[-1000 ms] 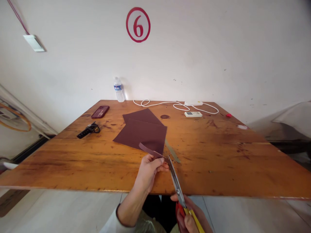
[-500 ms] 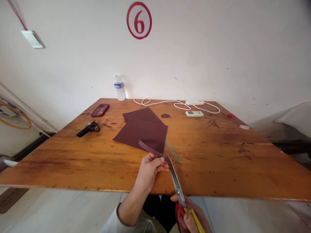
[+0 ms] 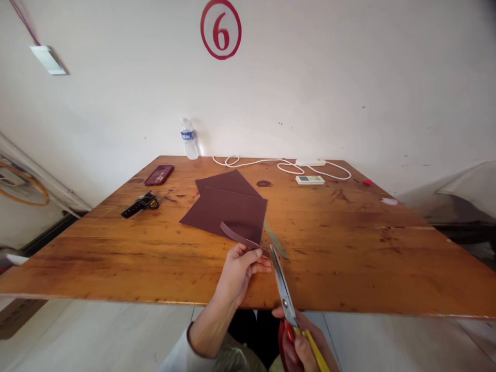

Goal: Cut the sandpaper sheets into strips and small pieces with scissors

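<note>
Between thumb and fingers, my left hand [image 3: 242, 266] pinches a narrow dark maroon strip [image 3: 236, 236], its long end pointing up and left. My right hand [image 3: 308, 343] is closed round the red and yellow handles of a pair of scissors [image 3: 282, 284]. The blades look closed or nearly so, and their tips are right beside the strip's short end, near my left fingertips. Beyond the hands, two maroon sheets [image 3: 228, 209] overlap on the table. A thin greenish-grey strip [image 3: 276, 242] lies just past the scissor tips.
On the wooden table [image 3: 116, 263] lie a red phone [image 3: 158, 175], a black watch [image 3: 140, 204] and a white remote [image 3: 310, 180]. A water bottle [image 3: 189, 139] and a white power strip [image 3: 310, 162] with its cord stand by the wall. Small scraps [image 3: 367, 182] lie at right.
The scissors have shifted slightly up and right, so their tips now sit beside the strip's end rather than over it. My left hand keeps its hold on the strip.
</note>
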The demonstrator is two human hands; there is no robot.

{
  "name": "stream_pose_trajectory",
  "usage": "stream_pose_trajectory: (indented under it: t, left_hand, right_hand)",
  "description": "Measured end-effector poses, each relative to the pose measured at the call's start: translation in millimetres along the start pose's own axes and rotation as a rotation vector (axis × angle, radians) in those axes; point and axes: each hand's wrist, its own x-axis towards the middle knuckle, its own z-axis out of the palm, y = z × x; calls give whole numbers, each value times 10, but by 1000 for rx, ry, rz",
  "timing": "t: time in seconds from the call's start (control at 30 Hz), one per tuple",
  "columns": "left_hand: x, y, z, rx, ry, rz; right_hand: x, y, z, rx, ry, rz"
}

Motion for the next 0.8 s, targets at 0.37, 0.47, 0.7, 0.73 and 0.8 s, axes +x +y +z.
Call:
stream_pose_trajectory:
  t: [0.37, 0.47, 0.7, 0.73, 0.8]
  left_hand:
    - [-66, -54, -27, 223, -109, -25]
    - [-136, -90, -38, 355, -237, -82]
    - [-239, -274, -79, 405, -436, -161]
    - [-242, -288, -79, 394, -445, -163]
    - [-245, -299, -71, 385, -433, -173]
  right_hand:
    - [27, 11, 53, 307, 79, 70]
    - [96, -12, -31, 292, 89, 115]
    - [326, -57, -214, 296, -27, 125]
    - [324, -73, -192, 307, 7, 81]
    - [301, -103, -113, 339, 58, 21]
